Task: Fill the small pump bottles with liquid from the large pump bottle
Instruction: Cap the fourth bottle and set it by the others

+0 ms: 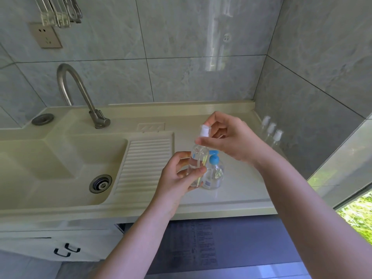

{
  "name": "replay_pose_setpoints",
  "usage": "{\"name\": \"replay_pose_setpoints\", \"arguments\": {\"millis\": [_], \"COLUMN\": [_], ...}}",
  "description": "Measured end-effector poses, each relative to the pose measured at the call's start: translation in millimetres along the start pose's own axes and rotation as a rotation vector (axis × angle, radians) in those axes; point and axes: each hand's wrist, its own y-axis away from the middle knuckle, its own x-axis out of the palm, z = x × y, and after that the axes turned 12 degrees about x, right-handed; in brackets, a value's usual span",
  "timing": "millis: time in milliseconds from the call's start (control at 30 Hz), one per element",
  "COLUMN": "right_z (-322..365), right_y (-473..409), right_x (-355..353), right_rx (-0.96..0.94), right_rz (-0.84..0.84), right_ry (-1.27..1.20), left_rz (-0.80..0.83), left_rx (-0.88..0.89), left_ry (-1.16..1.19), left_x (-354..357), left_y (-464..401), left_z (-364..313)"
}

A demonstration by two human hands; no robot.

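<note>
a cream surface [241,190] runs along a grey tiled wall [181,37]. at its left a sink basin [50,170] is sunk in, with a metal drain [100,183] near its right side. a ribbed draining board [145,162] slopes beside the basin. a curved metal tap [80,93] stands at the far edge, a round metal cap [42,119] further left. a wall socket [45,36] sits high on the left. a cabinet with two dark handles [67,251] is below.

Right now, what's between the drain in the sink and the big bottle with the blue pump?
In the head view, the ribbed draining board lies between the sink drain and the large pump bottle, along with the left hand holding a small pump bottle.
</note>
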Motion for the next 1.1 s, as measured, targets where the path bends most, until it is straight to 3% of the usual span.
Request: {"name": "replay_pose_setpoints", "arguments": {"millis": [133, 300, 367, 567, 733, 900, 1033, 1100], "right_z": [7.1, 5.2, 3.3, 7.9, 4.8, 1.9, 5.2, 3.5], "right_y": [4.4, 8.3, 10.0, 13.0, 18.9, 18.9, 23.0, 21.8], "right_x": [9.4, 8.6, 7.0, 20.7, 9.8, 19.8, 8.1, 9.0], "right_rx": [0.168, 0.202, 0.139, 0.134, 0.171, 0.1, 0.14, 0.089], "right_rz": [-0.126, 0.152, 0.189, -0.188, 0.035, -0.224, -0.02, -0.098], "right_ry": [0.049, -0.541, -0.64, -0.318, -0.546, -0.298, -0.454, -0.39], "left_rz": [0.0, 0.0, -0.013, -0.014, -0.024, -0.017, -0.019, -0.027], "left_rx": [0.003, 0.018, 0.013, 0.016, 0.029, 0.052, 0.062, 0.07], "left_ry": [0.009, 0.024, 0.02, -0.014, -0.03, -0.058, -0.077, -0.082], "left_x": [4.3, 4.1, 3.1, 5.1, 4.1, 8.5, 10.0, 9.4], "left_y": [2.3, 2.5, 1.3, 1.4, 1.8, 2.4, 1.4, -0.1], "left_z": [-2.0, -9.2, -9.7, -9.1, -11.0, -11.4, -12.3, -11.6]}}
